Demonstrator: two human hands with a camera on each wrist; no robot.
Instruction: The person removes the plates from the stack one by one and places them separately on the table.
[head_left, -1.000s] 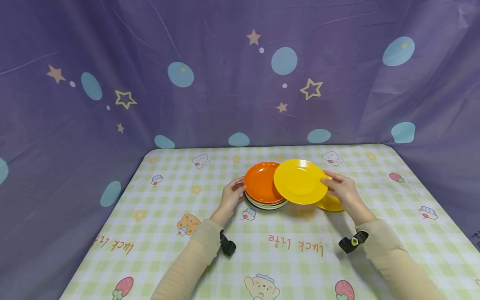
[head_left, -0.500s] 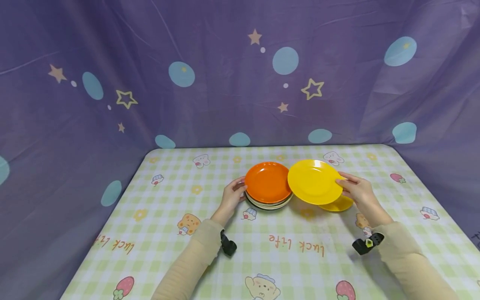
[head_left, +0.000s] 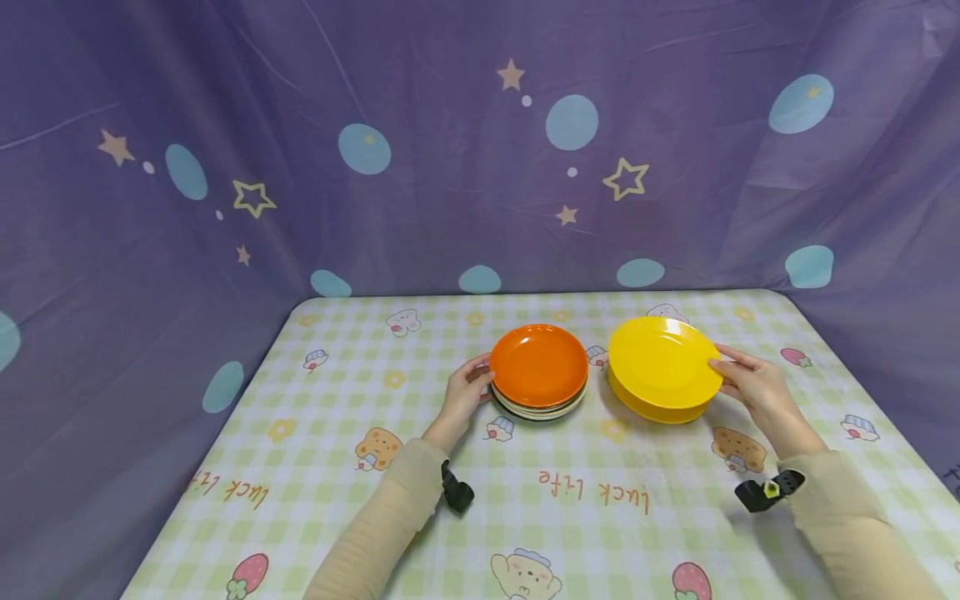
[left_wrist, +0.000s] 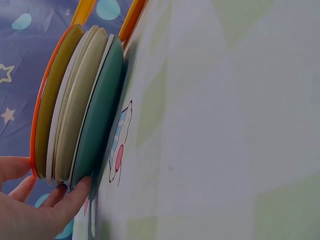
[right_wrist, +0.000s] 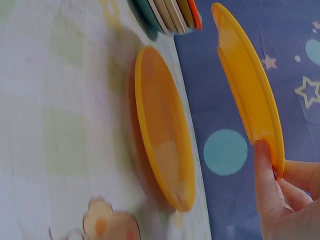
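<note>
My right hand (head_left: 757,390) pinches the rim of a yellow plate (head_left: 663,362). That plate hangs over a second yellow plate (right_wrist: 165,130), which lies on the table; the right wrist view shows a gap between the two. With my left hand (head_left: 462,396) I hold the left edge of a stack of plates, thumb at the top rim and fingers lower down the side. An orange plate (head_left: 538,365) tops this stack, cream plates (left_wrist: 82,110) are in the middle, and a teal plate (left_wrist: 102,115) is at the bottom.
A checked tablecloth (head_left: 480,525) with cartoon prints covers the table. Behind it hangs a purple curtain (head_left: 450,208) with stars and blue ovals. Both wrists carry small black cameras.
My right hand has carried the yellow plate rightward, from overlapping the orange plate to over the other yellow plate. The left hand and the stack have stayed in place.
</note>
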